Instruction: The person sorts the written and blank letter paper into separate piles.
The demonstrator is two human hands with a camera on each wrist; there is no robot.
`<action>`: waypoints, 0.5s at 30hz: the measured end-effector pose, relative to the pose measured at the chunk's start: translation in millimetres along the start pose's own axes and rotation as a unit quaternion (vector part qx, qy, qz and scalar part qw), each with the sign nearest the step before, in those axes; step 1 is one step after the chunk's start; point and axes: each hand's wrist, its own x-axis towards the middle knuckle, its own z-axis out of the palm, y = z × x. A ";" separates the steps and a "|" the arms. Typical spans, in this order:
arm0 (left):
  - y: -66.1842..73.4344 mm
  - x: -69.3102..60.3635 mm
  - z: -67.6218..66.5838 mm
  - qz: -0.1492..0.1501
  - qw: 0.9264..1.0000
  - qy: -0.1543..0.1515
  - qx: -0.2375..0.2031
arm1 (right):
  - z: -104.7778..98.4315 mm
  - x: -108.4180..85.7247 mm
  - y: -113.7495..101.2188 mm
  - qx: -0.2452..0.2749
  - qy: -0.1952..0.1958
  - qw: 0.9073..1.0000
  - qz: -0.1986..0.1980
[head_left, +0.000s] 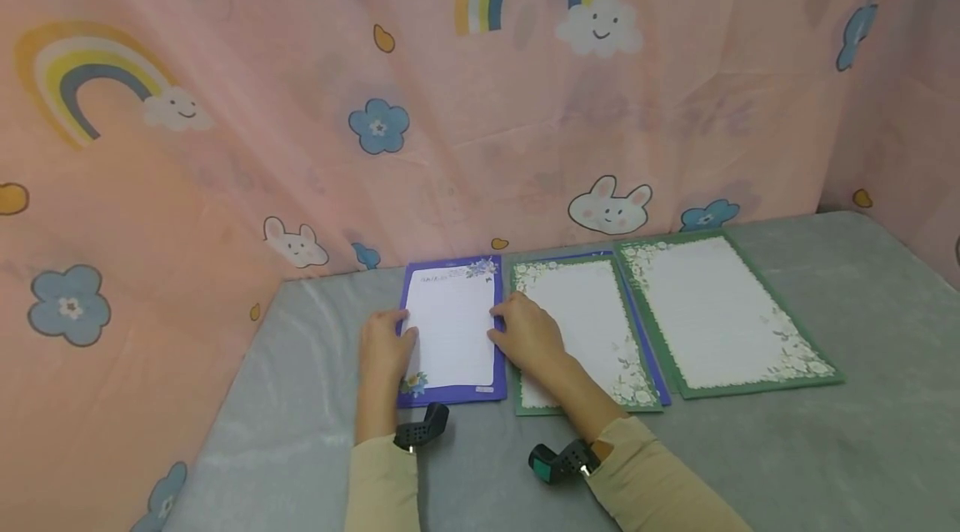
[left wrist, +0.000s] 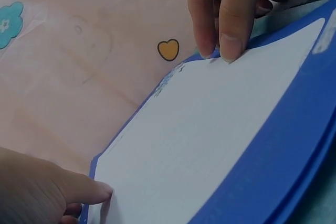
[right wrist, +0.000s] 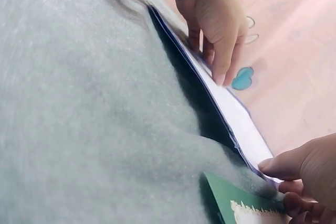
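Note:
A stack of purple-blue bordered letter paper [head_left: 452, 332], with a white lined middle and flowers at two corners, lies between the two hands. My left hand [head_left: 384, 353] holds its left edge, thumb on the top sheet and fingers at the side. On the opposite edge, my right hand [head_left: 531, 336] pinches with thumb and fingers. In the right wrist view, the paper stack [right wrist: 231, 114] is seen edge-on, slightly raised off the cloth at one side. The right hand's wrist lies over a green-bordered letter paper [head_left: 577, 307] with white flowers.
A larger green-bordered sheet [head_left: 727, 307] lies to the right. A blue sheet [head_left: 651, 348] peeks out beneath the smaller green one. Grey cloth [head_left: 300, 432] covers the table, and a pink patterned curtain [head_left: 465, 148] hangs along its back edge.

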 end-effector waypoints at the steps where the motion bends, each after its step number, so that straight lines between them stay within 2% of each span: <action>1: 0.2 0.0 -0.5 0.002 1.000 0.003 0.003 | -0.8 0.2 -0.3 0.005 -0.001 1.000 0.000; 4: 1.3 -0.4 -3.2 -0.002 1.000 0.004 -0.006 | -4.8 -0.1 0.1 0.032 -0.002 0.999 0.003; 9: 10.2 -3.8 -17.7 -0.013 0.998 -0.016 -0.057 | -21.9 -2.0 9.0 0.097 0.002 0.995 -0.009; 11: 16.2 -5.2 -24.8 0.002 0.997 -0.026 -0.069 | -30.8 -3.2 18.3 0.104 0.006 0.994 -0.021; 15: 30.6 -6.9 -31.4 0.053 0.994 -0.033 -0.086 | -46.2 -8.1 43.6 0.103 0.024 0.994 -0.026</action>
